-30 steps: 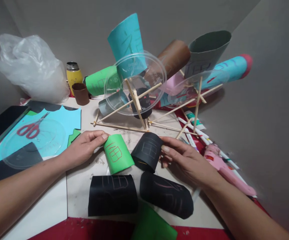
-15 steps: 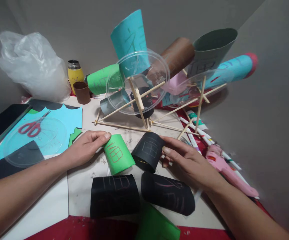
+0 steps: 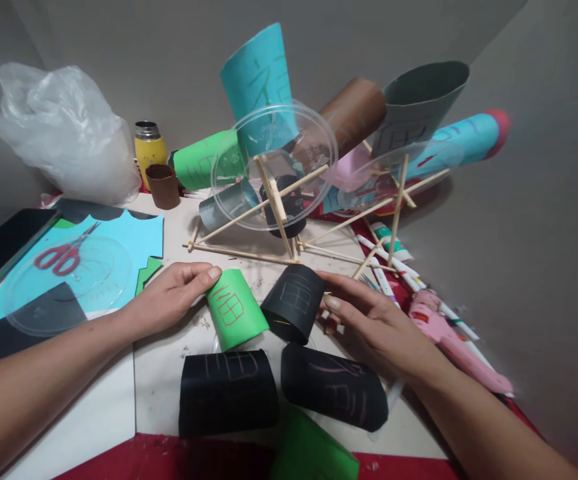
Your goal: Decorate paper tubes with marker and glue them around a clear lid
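My left hand (image 3: 176, 293) pinches the upper left edge of a short green paper tube (image 3: 236, 310) with red drawn marks. Beside it, a black paper tube (image 3: 295, 300) with faint marks is gripped at its right side by my right hand (image 3: 371, 320), thumb and fingers at the rim; some fingertips are hidden. Two more black tubes, a left one (image 3: 229, 397) and a right one (image 3: 336, 390), lie just below. A darker green tube (image 3: 313, 453) is at the bottom. A clear plastic lid shows partly under the tubes.
Behind my hands stands a wooden-stick frame (image 3: 243, 253) carrying clear discs and coloured tubes. On the left are scissors (image 3: 61, 259), blue paper (image 3: 141, 233), a phone (image 3: 9, 247) and a plastic bag (image 3: 69, 140). A pink glue gun (image 3: 459, 347) and markers lie at right.
Both hands stay almost still on the green and black tubes. The whole view has shifted very slightly; nothing has been let go or picked up.
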`<state>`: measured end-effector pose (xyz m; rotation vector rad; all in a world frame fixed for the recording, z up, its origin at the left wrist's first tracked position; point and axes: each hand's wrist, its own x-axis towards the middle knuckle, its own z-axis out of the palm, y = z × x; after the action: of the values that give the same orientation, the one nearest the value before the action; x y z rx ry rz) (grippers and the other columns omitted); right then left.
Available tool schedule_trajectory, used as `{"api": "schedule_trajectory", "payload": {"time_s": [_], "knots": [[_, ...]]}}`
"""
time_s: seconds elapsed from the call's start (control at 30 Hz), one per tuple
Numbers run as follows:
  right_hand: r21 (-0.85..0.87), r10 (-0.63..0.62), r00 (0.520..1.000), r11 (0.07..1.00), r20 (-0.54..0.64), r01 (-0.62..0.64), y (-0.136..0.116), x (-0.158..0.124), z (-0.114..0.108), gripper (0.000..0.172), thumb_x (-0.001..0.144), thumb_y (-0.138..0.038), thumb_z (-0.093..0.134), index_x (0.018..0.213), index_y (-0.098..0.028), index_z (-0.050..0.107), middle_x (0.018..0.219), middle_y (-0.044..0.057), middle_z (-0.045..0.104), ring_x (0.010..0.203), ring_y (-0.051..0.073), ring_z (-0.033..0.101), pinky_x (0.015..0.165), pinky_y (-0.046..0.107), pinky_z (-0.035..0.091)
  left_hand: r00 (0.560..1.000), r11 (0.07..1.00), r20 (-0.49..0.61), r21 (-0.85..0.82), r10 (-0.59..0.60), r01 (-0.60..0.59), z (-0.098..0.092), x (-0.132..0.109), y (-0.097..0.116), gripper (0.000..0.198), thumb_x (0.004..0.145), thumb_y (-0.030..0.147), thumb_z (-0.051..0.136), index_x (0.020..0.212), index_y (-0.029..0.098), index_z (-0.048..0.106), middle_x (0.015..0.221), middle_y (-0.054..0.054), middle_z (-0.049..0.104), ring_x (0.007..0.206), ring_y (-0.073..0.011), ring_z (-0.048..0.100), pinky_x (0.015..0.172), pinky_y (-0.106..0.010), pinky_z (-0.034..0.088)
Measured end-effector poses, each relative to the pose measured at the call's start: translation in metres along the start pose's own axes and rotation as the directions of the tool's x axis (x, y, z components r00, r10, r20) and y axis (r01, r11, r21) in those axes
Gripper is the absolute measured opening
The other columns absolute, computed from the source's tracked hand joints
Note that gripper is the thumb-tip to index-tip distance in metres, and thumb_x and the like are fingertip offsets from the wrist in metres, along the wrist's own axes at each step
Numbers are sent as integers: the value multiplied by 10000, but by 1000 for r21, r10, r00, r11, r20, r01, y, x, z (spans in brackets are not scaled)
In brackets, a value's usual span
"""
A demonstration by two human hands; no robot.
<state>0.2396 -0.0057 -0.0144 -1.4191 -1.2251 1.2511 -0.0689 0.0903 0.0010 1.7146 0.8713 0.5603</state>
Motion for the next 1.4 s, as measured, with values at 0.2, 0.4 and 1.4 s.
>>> {"api": "schedule_trajectory", "payload": {"time_s": [0.2, 0.4, 1.4], "knots": [[-39, -13, 1000, 999, -14, 13, 1, -1, 0, 507, 871, -548, 761, 1298, -281, 697, 949, 47, 714, 817, 178, 642, 676, 295, 504, 1000, 1000, -13, 25, 10, -10, 0, 0, 1, 457, 989, 540, 462, 690, 198, 507, 708, 20, 439, 691, -150, 406, 679, -297, 352], [-22, 0, 1000, 1000, -5, 0, 2, -2, -1, 502, 876, -556, 750, 1303, -296, 706, 902, 37, 728, 804, 175, 645, 667, 282, 503, 1000, 999, -7, 40, 16, -16, 0, -1, 5, 463, 993, 536, 454, 671, 204, 446, 707, 27, 391, 680, -144, 373, 663, -289, 344], [-764, -461, 887, 561, 30, 318, -35, -122, -17, 467, 937, -434, 671, 1402, -430, 624, 929, 31, 800, 732, 213, 764, 673, 295, 635, 999, 999, 2, 25, 47, -47, -1, -1, -6, 437, 977, 542, 498, 781, 178, 639, 755, -25, 613, 747, -185, 555, 761, -327, 465]]}}
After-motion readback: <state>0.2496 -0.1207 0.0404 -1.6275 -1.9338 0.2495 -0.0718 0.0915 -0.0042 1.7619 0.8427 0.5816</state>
